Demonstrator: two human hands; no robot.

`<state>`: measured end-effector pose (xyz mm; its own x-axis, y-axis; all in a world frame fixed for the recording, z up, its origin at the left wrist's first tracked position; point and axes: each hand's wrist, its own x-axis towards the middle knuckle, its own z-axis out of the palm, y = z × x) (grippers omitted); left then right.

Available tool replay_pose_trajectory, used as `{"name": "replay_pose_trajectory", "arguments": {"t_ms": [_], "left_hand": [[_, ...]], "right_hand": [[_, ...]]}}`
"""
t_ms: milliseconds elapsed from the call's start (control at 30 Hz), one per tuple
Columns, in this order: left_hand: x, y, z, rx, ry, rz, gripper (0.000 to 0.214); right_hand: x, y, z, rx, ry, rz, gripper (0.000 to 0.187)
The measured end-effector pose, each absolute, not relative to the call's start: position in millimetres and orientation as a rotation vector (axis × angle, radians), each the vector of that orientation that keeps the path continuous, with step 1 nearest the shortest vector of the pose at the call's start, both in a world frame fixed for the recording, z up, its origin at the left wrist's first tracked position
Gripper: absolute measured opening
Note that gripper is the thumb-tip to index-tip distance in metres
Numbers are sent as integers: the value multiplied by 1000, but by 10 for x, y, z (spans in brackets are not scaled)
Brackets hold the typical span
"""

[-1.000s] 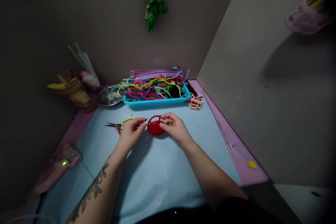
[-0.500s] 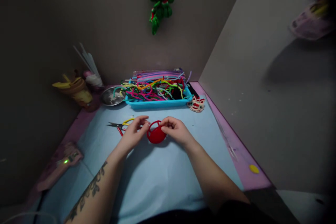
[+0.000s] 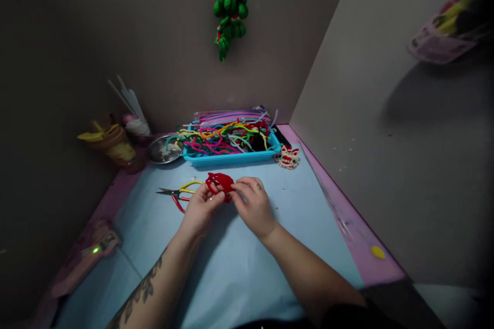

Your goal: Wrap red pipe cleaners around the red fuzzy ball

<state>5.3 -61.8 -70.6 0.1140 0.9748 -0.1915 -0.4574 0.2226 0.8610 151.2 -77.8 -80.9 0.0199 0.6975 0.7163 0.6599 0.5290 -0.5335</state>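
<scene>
A small red pipe-cleaner piece (image 3: 219,183) is held up just above the light blue mat (image 3: 231,267). My left hand (image 3: 200,208) is closed on its left and underside. From the right, the fingers of my right hand (image 3: 252,204) pinch its edge. Scissors with yellow and red handles (image 3: 178,193) lie on the mat just left of my left hand.
A blue tray (image 3: 231,157) full of coloured pipe cleaners stands at the back. Beside it are a metal bowl (image 3: 161,149), a yellow cup (image 3: 111,145) and a small red-and-white figure (image 3: 287,157). A pink glue gun (image 3: 87,257) lies front left. A green ornament (image 3: 228,7) hangs on the wall.
The red piece has been lifted off the mat and turned over, now tilted toward my left hand. Both hands have shifted a little to the left and closer together.
</scene>
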Motion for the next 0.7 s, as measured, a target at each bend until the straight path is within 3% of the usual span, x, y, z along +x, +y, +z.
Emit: {"name": "replay_pose_trajectory", "arguments": {"t_ms": [700], "left_hand": [[158,-710,-758,1006,1050,1319,30]], "right_hand": [[1484,-781,-827,-1187,-1809,-146,13]]}}
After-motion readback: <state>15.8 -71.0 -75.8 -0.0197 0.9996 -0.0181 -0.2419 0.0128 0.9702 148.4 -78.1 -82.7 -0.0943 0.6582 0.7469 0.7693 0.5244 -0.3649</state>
